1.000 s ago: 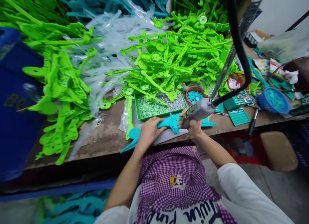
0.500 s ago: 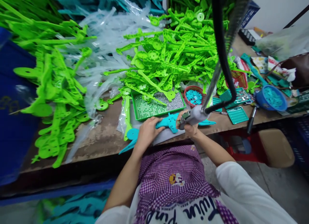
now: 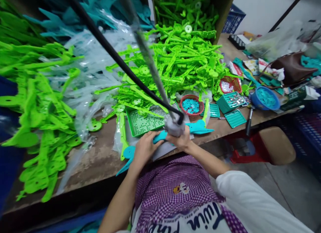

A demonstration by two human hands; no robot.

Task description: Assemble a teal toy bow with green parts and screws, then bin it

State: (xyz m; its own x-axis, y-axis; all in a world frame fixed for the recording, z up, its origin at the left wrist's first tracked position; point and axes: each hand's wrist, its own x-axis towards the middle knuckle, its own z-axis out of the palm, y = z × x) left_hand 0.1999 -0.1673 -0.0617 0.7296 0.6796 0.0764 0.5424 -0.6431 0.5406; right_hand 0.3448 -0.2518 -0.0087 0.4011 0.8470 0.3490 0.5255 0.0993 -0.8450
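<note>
A long turquoise plastic part (image 3: pixel 199 127) lies across the table edge in front of me, its round disc end out at the left. My left hand (image 3: pixel 145 147) is closed around its left portion. With my right hand (image 3: pixel 184 139) I grip a grey power screwdriver (image 3: pixel 175 126), held roughly upright over the middle of the part. A black cable and a metal-looking coil run up from its top. The tool's tip is hidden behind my hand, so I cannot tell whether it touches the part. Behind sits a green perforated tray (image 3: pixel 140 124) with small metal pieces, likely screws.
Bright green plastic parts (image 3: pixel 170 65) are heaped at the back, with more at the left (image 3: pixel 45 136). Clear plastic bags (image 3: pixel 92 69) lie between. Rightward are a red basket (image 3: pixel 181 107) of turquoise pieces, teal trays (image 3: pixel 235 118), a black-handled tool (image 3: pixel 248 122) and a blue bucket (image 3: pixel 253 100).
The screwdriver has swung from lying tilted to roughly upright over the turquoise part, its cable now leaning left. My left hand keeps its hold. The whole view has shifted slightly.
</note>
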